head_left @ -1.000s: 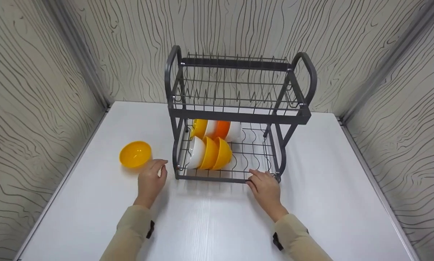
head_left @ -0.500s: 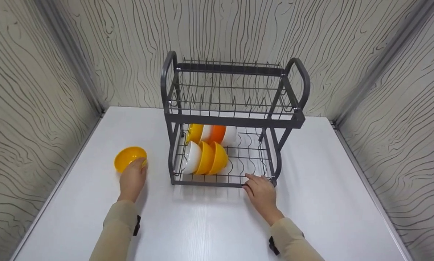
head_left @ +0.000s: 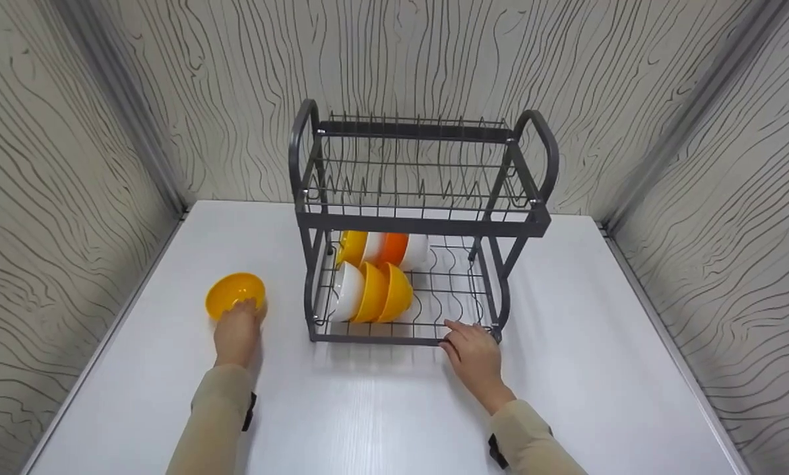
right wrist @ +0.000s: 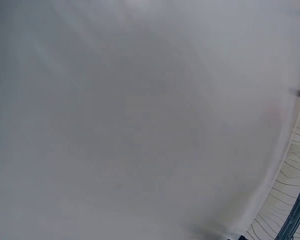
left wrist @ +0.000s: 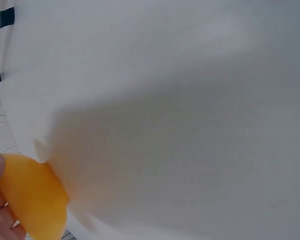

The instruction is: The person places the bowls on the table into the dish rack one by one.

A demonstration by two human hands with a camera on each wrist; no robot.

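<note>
In the head view a yellow bowl (head_left: pixel 226 290) is at the left of the white table, its hollow side up. My left hand (head_left: pixel 236 333) pinches its near rim, with fingers inside. The left wrist view shows the bowl's outer wall (left wrist: pixel 32 197) and part of that hand at the lower left. A dark two-tier dish rack (head_left: pixel 421 226) stands to the right. My right hand (head_left: pixel 477 356) holds its lower front bar near the right corner, fingers over the bar and thumb in front. The right wrist view does not show this hand's grip.
On the rack's lower tier, a white bowl (head_left: pixel 347 290) and two yellow bowls (head_left: pixel 394 293) stand on edge in the front row. Behind them are yellow, white and orange bowls (head_left: pixel 393 249), partly hidden by the upper tier. Wood-patterned walls (head_left: pixel 236 99) enclose the table.
My left hand has moved left from beside the rack to the yellow bowl and taken hold of its rim. The right hand has stayed on the rack. The head view has shifted slightly.
</note>
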